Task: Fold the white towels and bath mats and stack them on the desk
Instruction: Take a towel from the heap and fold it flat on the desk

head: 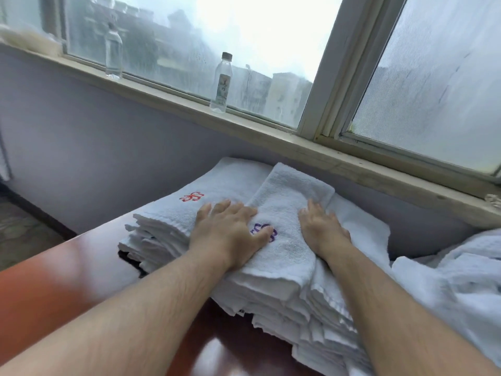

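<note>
Both flat, fingers straight: my left hand (pixel 230 232), right hand (pixel 322 229) press folded white towel (pixel 287 202), purple emblem (pixel 273 235); red-emblem stack (pixel 173 215) at ten o'clock.

Nubby white terry cloth towels (pixel 282 213) on glossy reddish wood desk (pixel 54 280), clear plastic bottles (pixel 221 82)

Both hands, left hand (pixel 227 229) and right hand (pixel 322 229), press flat on a folded white towel (pixel 287 213). It tops a towel stack (pixel 271 291) on the worktop (pixel 81 256). Two bottles (pixel 221 82) stand on the windowsill (pixel 271 131).
</note>
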The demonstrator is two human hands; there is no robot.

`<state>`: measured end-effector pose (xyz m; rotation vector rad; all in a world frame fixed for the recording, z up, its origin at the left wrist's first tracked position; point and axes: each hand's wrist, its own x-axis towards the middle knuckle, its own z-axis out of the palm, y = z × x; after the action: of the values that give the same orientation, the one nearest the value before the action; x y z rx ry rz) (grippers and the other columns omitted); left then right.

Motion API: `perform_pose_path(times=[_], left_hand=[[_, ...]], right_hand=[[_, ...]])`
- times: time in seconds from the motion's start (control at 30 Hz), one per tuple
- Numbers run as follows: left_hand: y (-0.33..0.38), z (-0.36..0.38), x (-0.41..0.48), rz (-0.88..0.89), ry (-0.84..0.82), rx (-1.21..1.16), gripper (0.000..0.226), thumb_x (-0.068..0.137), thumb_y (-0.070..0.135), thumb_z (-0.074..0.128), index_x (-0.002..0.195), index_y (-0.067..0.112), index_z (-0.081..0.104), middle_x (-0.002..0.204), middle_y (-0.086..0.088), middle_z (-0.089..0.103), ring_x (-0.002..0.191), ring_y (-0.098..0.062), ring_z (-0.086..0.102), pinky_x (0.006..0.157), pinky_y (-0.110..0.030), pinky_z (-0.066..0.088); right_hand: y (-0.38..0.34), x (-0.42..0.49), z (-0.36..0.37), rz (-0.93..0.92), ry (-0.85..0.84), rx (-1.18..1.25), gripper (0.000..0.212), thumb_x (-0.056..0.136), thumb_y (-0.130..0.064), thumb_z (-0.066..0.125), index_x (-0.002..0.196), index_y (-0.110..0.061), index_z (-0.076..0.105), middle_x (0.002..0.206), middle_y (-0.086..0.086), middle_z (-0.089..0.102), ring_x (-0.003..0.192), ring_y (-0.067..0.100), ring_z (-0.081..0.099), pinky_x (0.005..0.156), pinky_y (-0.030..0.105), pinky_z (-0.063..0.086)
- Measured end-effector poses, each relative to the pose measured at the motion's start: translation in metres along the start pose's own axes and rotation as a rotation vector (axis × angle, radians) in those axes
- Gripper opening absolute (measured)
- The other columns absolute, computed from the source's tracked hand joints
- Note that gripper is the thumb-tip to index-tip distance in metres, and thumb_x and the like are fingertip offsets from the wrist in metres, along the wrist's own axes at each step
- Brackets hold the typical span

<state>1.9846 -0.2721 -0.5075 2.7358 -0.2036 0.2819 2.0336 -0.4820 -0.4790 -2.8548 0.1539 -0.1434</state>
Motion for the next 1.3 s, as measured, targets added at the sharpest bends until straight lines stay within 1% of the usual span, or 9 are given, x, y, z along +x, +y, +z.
perform_pose_path(times=[0.1, 0.3, 0.47, 0.57, 0.63, 0.77, 1.07, 1.17, 1.3], left_hand=[[0.000, 0.000, -0.004, -0.010, 0.028, -0.005, 0.085, 0.079, 0.082, 0.008, 0.153, 0.043, 0.028, 0.165, 0.012, 0.022, 0.153, -0.014, 0.011, 0.122, -0.045, -0.002], [-0.001, -0.004, -0.033, -0.015, -0.028, 0.021, 0.069, 0.096, 0.065, 0.007, 0.159, 0.036, 0.010, 0.169, 0.003, 0.004, 0.155, -0.020, -0.004, 0.124, -0.047, -0.007], [-0.006, -0.019, -0.079, 0.013, -0.081, 0.064, 0.065, 0.098, 0.066, 0.016, 0.157, 0.038, 0.017, 0.169, -0.005, 0.003, 0.155, -0.025, -0.001, 0.124, -0.046, -0.002], [-0.002, -0.035, -0.105, 0.064, -0.092, 0.135, 0.060, 0.098, 0.066, 0.019, 0.151, 0.040, 0.029, 0.168, -0.004, 0.009, 0.154, -0.028, 0.005, 0.124, -0.050, 0.005], [0.008, -0.041, -0.123, 0.115, -0.100, 0.193, 0.060, 0.099, 0.066, 0.019, 0.151, 0.039, 0.031, 0.168, -0.003, 0.010, 0.154, -0.027, 0.007, 0.123, -0.051, 0.007], [0.048, -0.043, -0.156, 0.228, -0.097, 0.120, 0.060, 0.099, 0.066, 0.024, 0.151, 0.040, 0.033, 0.165, 0.001, 0.019, 0.153, -0.023, 0.011, 0.124, -0.047, 0.006], [0.204, 0.019, -0.198, 0.515, -0.088, -0.134, 0.049, 0.100, 0.054, 0.039, 0.145, 0.034, 0.047, 0.153, 0.007, 0.040, 0.142, -0.018, 0.027, 0.116, -0.034, 0.019], [0.239, 0.054, -0.215, 0.554, -0.167, -0.328, 0.046, 0.101, 0.046, 0.045, 0.146, 0.032, 0.048, 0.152, 0.009, 0.042, 0.141, -0.014, 0.028, 0.115, -0.026, 0.020], [0.254, 0.104, -0.231, 0.516, -0.181, -0.411, 0.047, 0.099, 0.042, 0.048, 0.145, 0.034, 0.048, 0.150, 0.013, 0.044, 0.139, -0.010, 0.032, 0.117, -0.031, 0.028]], right_hand=[[0.003, -0.019, -0.004, 0.007, -0.035, -0.006, 0.061, 0.103, -0.052, 0.012, 0.160, -0.029, 0.016, 0.169, -0.007, 0.014, 0.154, 0.030, 0.014, 0.122, 0.051, 0.016], [-0.003, -0.074, -0.027, -0.085, -0.167, -0.070, 0.052, 0.109, -0.041, 0.020, 0.150, -0.014, 0.039, 0.158, 0.009, 0.039, 0.142, 0.027, 0.039, 0.112, 0.035, 0.028], [0.000, -0.133, -0.038, -0.137, -0.234, -0.139, 0.050, 0.108, -0.047, 0.024, 0.142, -0.022, 0.050, 0.153, 0.005, 0.047, 0.140, 0.026, 0.042, 0.116, 0.040, 0.031], [0.009, -0.163, -0.055, -0.181, -0.248, -0.166, 0.039, 0.107, -0.047, 0.031, 0.081, -0.028, 0.054, 0.101, -0.003, 0.063, 0.104, 0.022, 0.056, 0.089, 0.033, 0.041], [0.019, -0.185, -0.070, -0.207, -0.243, -0.144, 0.042, 0.106, -0.046, 0.038, 0.074, -0.023, 0.052, 0.081, -0.008, 0.058, 0.085, 0.016, 0.054, 0.075, 0.030, 0.041], [0.064, -0.232, -0.090, -0.157, -0.111, -0.071, 0.025, 0.097, -0.038, 0.055, 0.100, -0.021, 0.073, 0.100, -0.005, 0.074, 0.096, 0.015, 0.065, 0.089, 0.030, 0.050], [0.215, -0.338, -0.066, 0.255, 0.427, 0.187, 0.016, 0.088, -0.027, 0.058, 0.083, -0.022, 0.072, 0.083, -0.006, 0.072, 0.084, 0.019, 0.064, 0.074, 0.033, 0.050], [0.256, -0.364, -0.037, 0.420, 0.451, 0.298, 0.016, 0.091, -0.027, 0.056, 0.087, -0.024, 0.071, 0.094, -0.006, 0.070, 0.094, 0.020, 0.062, 0.085, 0.036, 0.051], [0.280, -0.353, -0.029, 0.450, 0.450, 0.372, 0.020, 0.093, -0.031, 0.052, 0.078, -0.027, 0.064, 0.079, -0.013, 0.066, 0.081, 0.011, 0.060, 0.073, 0.031, 0.047]])
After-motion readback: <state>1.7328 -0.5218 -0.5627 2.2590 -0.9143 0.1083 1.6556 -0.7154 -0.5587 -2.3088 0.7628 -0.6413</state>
